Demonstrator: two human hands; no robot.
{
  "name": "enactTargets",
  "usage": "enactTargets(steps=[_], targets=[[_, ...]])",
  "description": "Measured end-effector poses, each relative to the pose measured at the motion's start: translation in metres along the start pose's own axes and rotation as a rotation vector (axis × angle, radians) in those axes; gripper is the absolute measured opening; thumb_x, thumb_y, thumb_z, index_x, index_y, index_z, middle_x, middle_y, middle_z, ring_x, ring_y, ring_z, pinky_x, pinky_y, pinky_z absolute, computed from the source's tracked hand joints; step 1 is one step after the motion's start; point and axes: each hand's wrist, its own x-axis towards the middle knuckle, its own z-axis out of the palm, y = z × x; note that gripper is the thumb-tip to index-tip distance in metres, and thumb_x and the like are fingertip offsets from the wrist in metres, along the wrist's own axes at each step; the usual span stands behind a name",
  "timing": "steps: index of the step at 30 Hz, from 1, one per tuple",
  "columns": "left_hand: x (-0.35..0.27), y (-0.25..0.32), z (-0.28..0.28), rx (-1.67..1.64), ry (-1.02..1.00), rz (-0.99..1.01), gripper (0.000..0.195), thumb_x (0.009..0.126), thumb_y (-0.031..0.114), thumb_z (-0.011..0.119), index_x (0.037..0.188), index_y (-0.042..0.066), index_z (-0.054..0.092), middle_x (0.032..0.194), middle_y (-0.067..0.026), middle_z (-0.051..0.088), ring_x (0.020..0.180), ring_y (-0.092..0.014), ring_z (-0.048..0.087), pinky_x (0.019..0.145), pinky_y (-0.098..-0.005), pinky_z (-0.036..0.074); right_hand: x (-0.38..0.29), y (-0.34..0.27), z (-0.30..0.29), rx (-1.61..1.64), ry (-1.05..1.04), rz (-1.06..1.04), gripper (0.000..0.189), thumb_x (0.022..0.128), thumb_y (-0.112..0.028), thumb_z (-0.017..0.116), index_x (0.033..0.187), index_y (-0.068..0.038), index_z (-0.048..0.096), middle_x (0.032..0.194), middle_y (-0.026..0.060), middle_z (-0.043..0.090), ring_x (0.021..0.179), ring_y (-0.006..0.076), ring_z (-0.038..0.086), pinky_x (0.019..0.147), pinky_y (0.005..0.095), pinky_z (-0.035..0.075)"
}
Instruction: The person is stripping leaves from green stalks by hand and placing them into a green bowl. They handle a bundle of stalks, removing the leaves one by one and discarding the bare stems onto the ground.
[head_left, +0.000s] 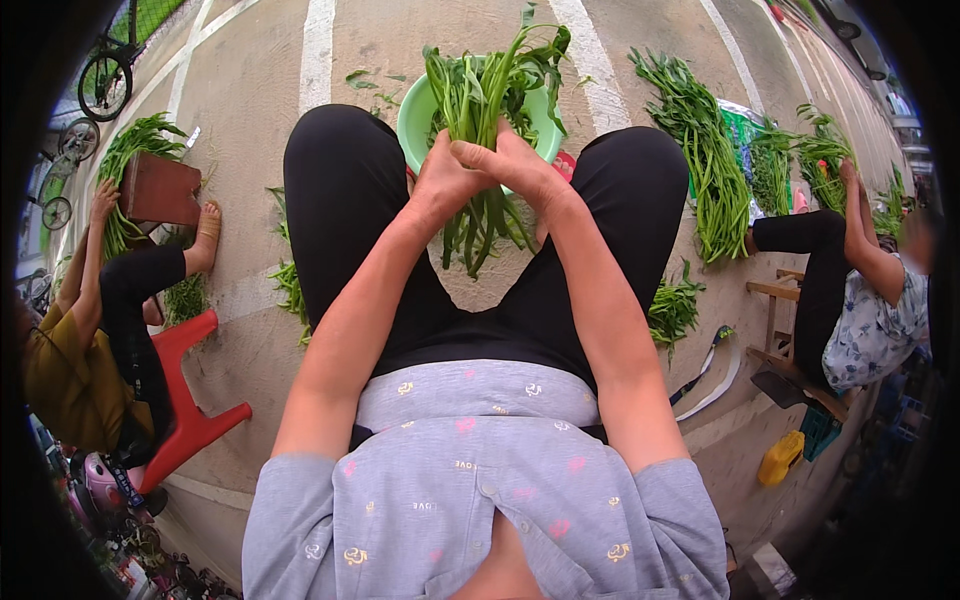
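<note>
Both my left hand (446, 178) and my right hand (525, 166) are closed around a bunch of leafy green stalks (480, 90), which look like water spinach. They meet at its middle, between my knees. The leafy tops point away from me, and the lower stems hang below my palms towards the ground. Under the bunch stands a light green plastic basin (412, 112) with loose greens in it. The held bunch hides much of the basin's inside.
Long stalks (697, 150) lie on the pavement at right, beside a printed plastic sack (742, 124). Smaller heaps of greens (675, 307) lie near my legs. One person (82, 360) sits left on a red plastic stool (187, 390); another (870, 315) sits right, both handling greens.
</note>
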Motion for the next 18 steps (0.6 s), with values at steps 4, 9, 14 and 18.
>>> enactTargets(steps=[4,9,14,18], targets=[[-0.009,0.031,-0.003,-0.127,0.077,-0.004,0.042,0.063,0.014,0.073,0.098,-0.001,0.056,0.089,-0.0072,0.061,0.081,-0.014,0.057,0.072,-0.0281,0.046,0.005,0.006,0.000,-0.049,0.050,-0.079,0.083,0.073,-0.055,0.064,0.124,0.006,0.037,0.117,0.0207,0.051,0.110,0.0262,0.049,0.094,0.0333,0.037],[-0.002,0.013,-0.014,-0.244,0.112,0.025,0.039,0.070,0.011,0.067,0.104,0.001,0.053,0.092,-0.0070,0.059,0.079,-0.015,0.058,0.068,-0.0282,0.047,0.005,0.009,0.001,0.062,-0.057,-0.088,0.073,0.075,-0.054,0.061,0.116,0.005,0.048,0.108,0.0170,0.057,0.104,0.0238,0.054,0.091,0.0321,0.040],[-0.003,0.012,-0.014,-0.497,0.104,-0.113,0.037,0.070,0.003,0.061,0.105,0.000,0.052,0.091,-0.0083,0.059,0.077,-0.017,0.058,0.066,-0.0294,0.049,0.012,0.024,0.015,-0.100,-0.123,-0.258,0.101,0.059,-0.040,0.080,0.131,0.005,0.026,0.123,0.0181,0.044,0.118,0.0262,0.041,0.099,0.0333,0.032],[0.001,-0.002,-0.021,-0.715,0.029,-0.322,0.034,0.076,0.007,0.058,0.109,0.003,0.051,0.097,-0.0081,0.057,0.083,-0.019,0.058,0.070,-0.0326,0.050,0.014,0.025,0.015,-0.213,-0.103,-0.218,0.101,0.057,-0.037,0.080,0.131,0.005,0.026,0.122,0.0200,0.045,0.117,0.0270,0.043,0.098,0.0326,0.034]])
